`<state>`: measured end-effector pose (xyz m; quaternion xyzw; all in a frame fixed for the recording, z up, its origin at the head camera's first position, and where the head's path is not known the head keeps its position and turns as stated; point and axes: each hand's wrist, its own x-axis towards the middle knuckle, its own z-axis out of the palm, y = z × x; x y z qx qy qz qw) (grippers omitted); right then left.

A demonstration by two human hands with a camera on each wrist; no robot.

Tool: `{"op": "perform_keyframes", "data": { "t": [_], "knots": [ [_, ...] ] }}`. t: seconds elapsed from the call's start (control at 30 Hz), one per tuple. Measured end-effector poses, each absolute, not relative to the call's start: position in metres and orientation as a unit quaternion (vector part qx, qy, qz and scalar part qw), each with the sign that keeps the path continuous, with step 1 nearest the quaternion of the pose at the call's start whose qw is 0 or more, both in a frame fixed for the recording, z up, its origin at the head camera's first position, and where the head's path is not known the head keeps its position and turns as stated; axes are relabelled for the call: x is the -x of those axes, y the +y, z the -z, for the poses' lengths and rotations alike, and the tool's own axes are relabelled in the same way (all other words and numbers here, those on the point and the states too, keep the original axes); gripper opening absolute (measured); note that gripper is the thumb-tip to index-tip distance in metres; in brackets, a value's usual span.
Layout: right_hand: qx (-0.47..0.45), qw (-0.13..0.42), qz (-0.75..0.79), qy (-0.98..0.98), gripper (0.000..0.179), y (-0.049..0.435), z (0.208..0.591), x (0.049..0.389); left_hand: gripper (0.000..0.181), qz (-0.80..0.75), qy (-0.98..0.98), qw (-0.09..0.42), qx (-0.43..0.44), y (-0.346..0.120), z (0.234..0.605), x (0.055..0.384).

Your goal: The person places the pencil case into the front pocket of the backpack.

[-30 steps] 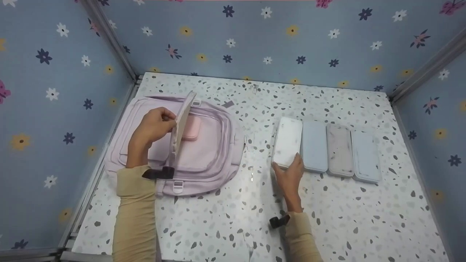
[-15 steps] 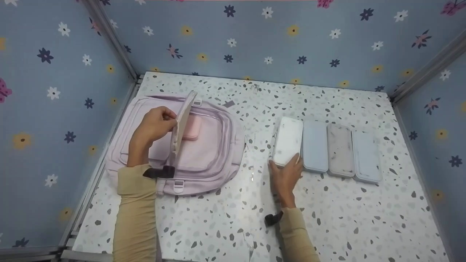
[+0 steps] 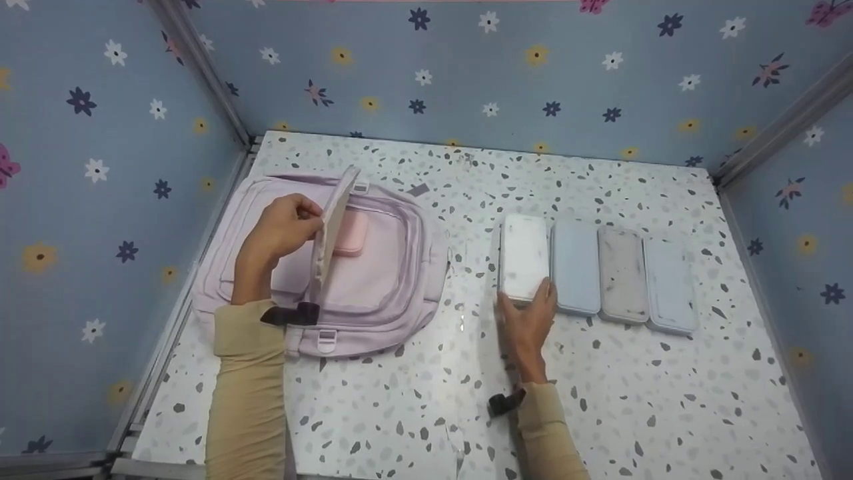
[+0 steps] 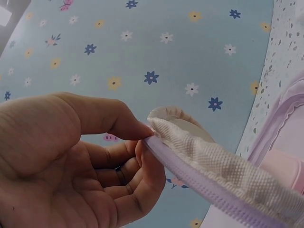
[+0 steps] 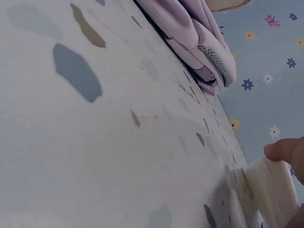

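My left hand (image 3: pixel 283 227) pinches the zippered edge of the front flap (image 3: pixel 335 215) of a lilac backpack (image 3: pixel 426 267) and holds it upright. In the left wrist view, thumb and fingers are on the lilac zipper tape (image 4: pixel 185 175). Inside the opened pocket lies a pink rounded case (image 3: pixel 353 235), partly hidden by the flap. My right hand (image 3: pixel 531 320) grips the near end of a white rounded rectangular case (image 3: pixel 525 257), thumb on its left and fingers on its right. The right wrist view shows part of this case (image 5: pixel 273 190) under the thumb.
Beside the white case stand a light blue case (image 3: pixel 577 267), a greyish case (image 3: pixel 623 275) and another pale blue case (image 3: pixel 670 287) in a row. A speckled table (image 3: pixel 400 413) bears everything. Flowered panels (image 3: pixel 466 80) enclose its back and sides.
The white case has turned and shifted slightly left, with a narrow gap now between it and the light blue case. My right hand has moved with it. The left hand holds still.
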<state>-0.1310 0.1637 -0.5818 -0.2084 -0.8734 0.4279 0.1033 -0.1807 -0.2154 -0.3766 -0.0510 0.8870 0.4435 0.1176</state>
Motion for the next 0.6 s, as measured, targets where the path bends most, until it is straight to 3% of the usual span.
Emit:
{"op": "perform_keyframes", "data": {
  "t": [0.6],
  "knots": [
    [0.103, 0.19, -0.464, -0.859, 0.091, 0.1686, 0.5721, 0.1301, 0.028, -0.448, 0.884, 0.12, 0.053, -0.2137, 0.3743, 0.1798]
  ]
}}
